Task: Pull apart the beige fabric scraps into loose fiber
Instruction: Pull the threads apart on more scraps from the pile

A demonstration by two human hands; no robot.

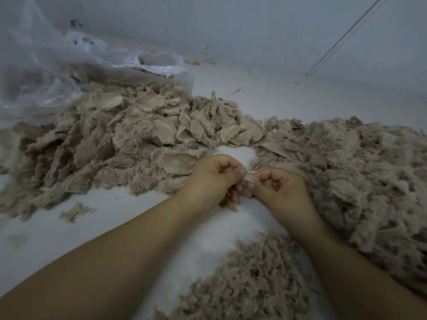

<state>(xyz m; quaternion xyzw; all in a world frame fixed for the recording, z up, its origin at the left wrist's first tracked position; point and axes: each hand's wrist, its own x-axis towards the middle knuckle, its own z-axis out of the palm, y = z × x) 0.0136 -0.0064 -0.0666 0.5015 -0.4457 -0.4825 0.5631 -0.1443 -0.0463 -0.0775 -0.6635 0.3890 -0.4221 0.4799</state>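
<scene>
Both the left hand [213, 179] and the right hand [283, 188] are pinching one small beige fabric scrap [248, 181] between them, above the white floor [129, 213], near the heaped beige scraps [129, 135].

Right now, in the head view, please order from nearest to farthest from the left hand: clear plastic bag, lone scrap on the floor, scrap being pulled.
1. Scrap being pulled: pinched by left hand.
2. Lone scrap: floor, left.
3. Clear plastic bag: far left, behind the pile.
</scene>
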